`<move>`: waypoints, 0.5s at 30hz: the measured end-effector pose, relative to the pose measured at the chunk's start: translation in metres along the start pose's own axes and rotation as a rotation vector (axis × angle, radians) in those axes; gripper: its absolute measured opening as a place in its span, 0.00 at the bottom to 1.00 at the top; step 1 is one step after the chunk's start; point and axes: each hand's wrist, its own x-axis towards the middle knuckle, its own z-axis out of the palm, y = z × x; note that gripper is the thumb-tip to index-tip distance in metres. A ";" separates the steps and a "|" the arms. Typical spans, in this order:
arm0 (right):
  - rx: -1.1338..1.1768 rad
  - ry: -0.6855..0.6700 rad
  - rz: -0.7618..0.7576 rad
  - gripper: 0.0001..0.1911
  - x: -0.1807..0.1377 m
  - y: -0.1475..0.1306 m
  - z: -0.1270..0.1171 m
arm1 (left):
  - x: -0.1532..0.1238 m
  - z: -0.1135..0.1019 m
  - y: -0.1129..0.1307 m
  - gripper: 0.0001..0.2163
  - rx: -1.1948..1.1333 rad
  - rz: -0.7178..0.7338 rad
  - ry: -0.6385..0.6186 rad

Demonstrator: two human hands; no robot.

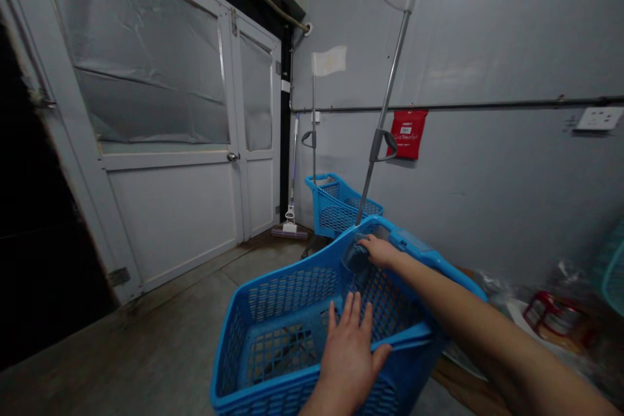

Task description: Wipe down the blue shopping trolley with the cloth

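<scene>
A blue plastic shopping cart basket [287,266] with mesh sides fills the lower middle of the view. My right hand [380,250] reaches over it and is closed on a blue-grey cloth [357,257], pressed to the inside corner near the foot of the pole. Over the basket's near rim lies my left hand [347,341], palm down with the fingers spread and holding nothing. Whether its palm rests on the rim is hidden. From the far corner a grey metal pole [390,81] rises at a tilt, with a grey loop handle [385,145] partway up.
Behind stands a second blue cart [336,208] with a white flag [329,61] on its pole. A mop [291,224] leans in the corner by the white door [180,208]. A red pouch [407,134] hangs on the grey wall; packaged goods [556,315] lie at right.
</scene>
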 end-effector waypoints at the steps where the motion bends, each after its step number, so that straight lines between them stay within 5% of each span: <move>1: -0.003 -0.004 -0.004 0.27 -0.007 -0.001 -0.001 | 0.000 0.002 0.000 0.33 0.022 -0.005 0.008; 15: 0.007 -0.099 -0.119 0.24 -0.155 -0.024 -0.044 | -0.014 -0.006 -0.004 0.34 0.082 0.021 0.029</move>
